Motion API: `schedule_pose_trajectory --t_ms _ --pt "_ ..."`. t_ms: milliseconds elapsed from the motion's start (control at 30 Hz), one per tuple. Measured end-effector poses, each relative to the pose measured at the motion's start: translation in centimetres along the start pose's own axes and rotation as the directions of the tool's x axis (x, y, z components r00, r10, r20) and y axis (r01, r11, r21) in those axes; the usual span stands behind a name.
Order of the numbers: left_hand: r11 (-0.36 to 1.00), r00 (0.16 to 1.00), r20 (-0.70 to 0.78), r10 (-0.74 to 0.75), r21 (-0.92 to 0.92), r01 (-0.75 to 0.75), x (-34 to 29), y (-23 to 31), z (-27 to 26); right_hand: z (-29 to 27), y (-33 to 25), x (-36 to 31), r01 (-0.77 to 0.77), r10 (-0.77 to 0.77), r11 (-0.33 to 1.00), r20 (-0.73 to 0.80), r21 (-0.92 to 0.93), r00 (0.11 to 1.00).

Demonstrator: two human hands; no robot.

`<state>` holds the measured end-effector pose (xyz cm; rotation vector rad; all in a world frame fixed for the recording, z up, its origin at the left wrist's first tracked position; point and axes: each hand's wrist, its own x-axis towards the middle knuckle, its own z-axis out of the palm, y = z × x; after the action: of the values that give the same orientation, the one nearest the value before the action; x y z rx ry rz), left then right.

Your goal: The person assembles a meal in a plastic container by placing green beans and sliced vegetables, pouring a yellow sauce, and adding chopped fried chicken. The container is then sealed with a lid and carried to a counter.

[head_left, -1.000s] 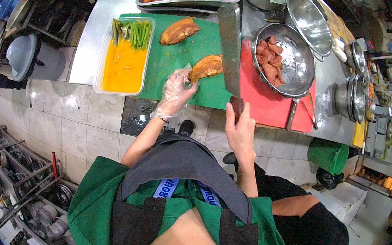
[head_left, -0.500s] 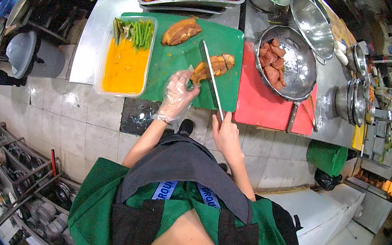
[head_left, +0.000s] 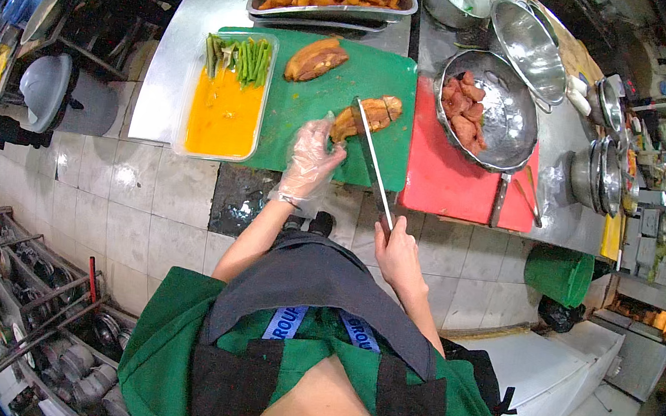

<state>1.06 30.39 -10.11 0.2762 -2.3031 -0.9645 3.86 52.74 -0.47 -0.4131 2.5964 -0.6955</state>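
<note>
A browned slab of cooked pork belly (head_left: 378, 114) lies on the green cutting board (head_left: 286, 116), with cut lines across it. My left hand (head_left: 314, 161), in a clear plastic glove, is closed on its near left end, fingertips bent against the meat. The long knife (head_left: 375, 159) is in my right hand (head_left: 401, 255), closed around its handle just off the board's near edge. Its blade slants over the slab, tip at the far side, right of my gloved fingers. Farther back on the board sits a second piece of pork belly (head_left: 317, 60).
Left stands a clear tub (head_left: 183, 121) of orange liquid and green beans. Behind is a metal tray (head_left: 409, 7) of fried pieces. On the right, a red board (head_left: 434, 187) carries a metal bowl (head_left: 521, 139) of raw meat and another knife (head_left: 500, 198). More bowls (head_left: 532, 46) stand beyond.
My right hand has drawn the knife back toward me and slightly right, so its tip sits nearer the slab. My left hand stays at the meat's end. The whole view has shifted slightly.
</note>
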Motion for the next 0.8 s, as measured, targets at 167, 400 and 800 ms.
schedule_pose_trajectory --t_ms 167,400,800 --pt "0.999 0.999 -0.002 -0.036 0.015 0.036 0.0 0.1 0.3 -1.2 -0.7 1.0 0.040 -0.039 0.999 -0.022 0.035 0.999" --pt "0.971 0.964 0.130 -0.232 -0.030 0.238 0.5 0.9 -3.0 -4.0 -3.2 -0.9 0.250 -0.188 0.940 -0.261 0.231 0.947" --pt "0.917 0.942 0.134 -0.308 -0.224 0.331 0.0 -0.4 -0.5 0.0 -0.7 1.7 0.066 -0.066 0.998 0.042 0.003 0.997"
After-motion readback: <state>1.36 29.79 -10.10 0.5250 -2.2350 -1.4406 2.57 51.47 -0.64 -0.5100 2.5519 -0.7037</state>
